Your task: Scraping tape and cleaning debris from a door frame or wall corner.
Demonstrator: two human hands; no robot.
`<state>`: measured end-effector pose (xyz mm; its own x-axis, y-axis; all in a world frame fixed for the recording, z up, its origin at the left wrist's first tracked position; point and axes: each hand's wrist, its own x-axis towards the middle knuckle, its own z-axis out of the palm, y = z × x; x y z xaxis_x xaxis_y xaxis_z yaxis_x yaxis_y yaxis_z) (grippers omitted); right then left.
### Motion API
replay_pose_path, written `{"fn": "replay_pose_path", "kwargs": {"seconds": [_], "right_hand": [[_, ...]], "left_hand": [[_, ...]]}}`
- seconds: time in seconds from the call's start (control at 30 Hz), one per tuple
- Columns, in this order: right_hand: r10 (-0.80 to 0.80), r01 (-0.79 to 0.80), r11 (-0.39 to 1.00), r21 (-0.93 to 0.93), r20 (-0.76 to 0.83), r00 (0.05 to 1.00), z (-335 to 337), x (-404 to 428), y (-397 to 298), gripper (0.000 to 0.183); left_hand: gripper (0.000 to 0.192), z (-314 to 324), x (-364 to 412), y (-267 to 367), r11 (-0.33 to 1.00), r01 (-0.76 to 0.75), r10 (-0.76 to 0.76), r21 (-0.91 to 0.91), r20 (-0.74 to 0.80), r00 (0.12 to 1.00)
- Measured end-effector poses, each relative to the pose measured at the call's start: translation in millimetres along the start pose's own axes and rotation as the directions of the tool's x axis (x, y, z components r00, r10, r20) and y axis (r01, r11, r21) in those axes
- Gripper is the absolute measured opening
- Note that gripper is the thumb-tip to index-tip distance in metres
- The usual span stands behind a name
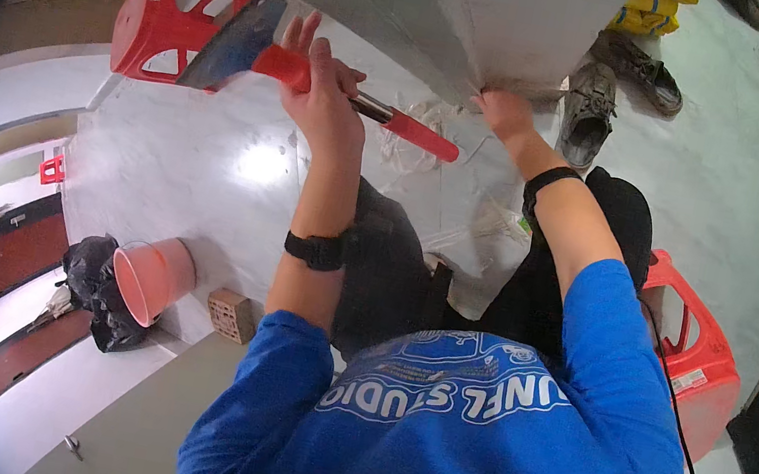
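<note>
My left hand (327,102) holds a long-handled scraper (422,135) with a red grip, a metal shaft and a wide dark blade. The tool is raised over the floor, its blade towards the left and its grip end towards the right. Some fingers of that hand stick out past the handle. My right hand (509,115) reaches to the foot of a grey wall corner (454,29), at or against its lower edge. The right fingertips are partly hidden, so a grip there is unclear. Thin whitish scraps (411,144) lie on the pale floor (174,147) below the scraper.
A red plastic stool (140,20) stands behind the blade, another (699,369) at my right side. Worn shoes (588,114) lie right of the corner, near yellow packages (648,10). Lower left are a pink bucket (151,277), black bags (111,311) and a perforated brick (231,315).
</note>
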<state>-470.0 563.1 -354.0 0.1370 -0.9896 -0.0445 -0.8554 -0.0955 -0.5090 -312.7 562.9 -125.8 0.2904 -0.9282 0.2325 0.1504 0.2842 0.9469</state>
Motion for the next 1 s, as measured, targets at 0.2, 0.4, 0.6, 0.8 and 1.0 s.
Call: {"fn": "replay_pose_path", "kwargs": {"seconds": [0.2,0.4,0.6,0.8,1.0], "right_hand": [[-0.132,0.133,0.987,-0.093,0.016,0.991,-16.4,5.3,8.2,0.029],[-0.109,0.110,0.994,0.003,-0.094,0.990,-59.9,2.6,-1.8,0.029],[-0.191,0.217,0.949,0.228,-0.133,0.973,-187.2,-16.0,-51.0,0.025],[-0.146,0.305,0.868,0.392,-0.386,0.911,-284.2,-29.4,-97.3,0.023],[0.113,0.678,0.306,0.668,-0.733,0.671,-364.6,-41.2,-103.0,0.022]], "left_hand": [[0.035,-14.4,-13.7,-4.0,0.995,-0.010,0.010,0.096,-0.009,1.000],[0.028,-37.3,-37.2,-14.1,0.987,0.045,-0.027,0.153,-0.113,0.993],[0.022,-51.8,-58.7,-22.6,0.993,0.093,-0.076,0.072,-0.210,0.975],[0.019,-59.3,-70.2,-33.1,0.986,0.164,-0.153,0.019,-0.273,0.950],[0.016,-73.3,-83.0,-72.6,0.971,0.232,-0.239,-0.061,-0.316,0.918]]}}
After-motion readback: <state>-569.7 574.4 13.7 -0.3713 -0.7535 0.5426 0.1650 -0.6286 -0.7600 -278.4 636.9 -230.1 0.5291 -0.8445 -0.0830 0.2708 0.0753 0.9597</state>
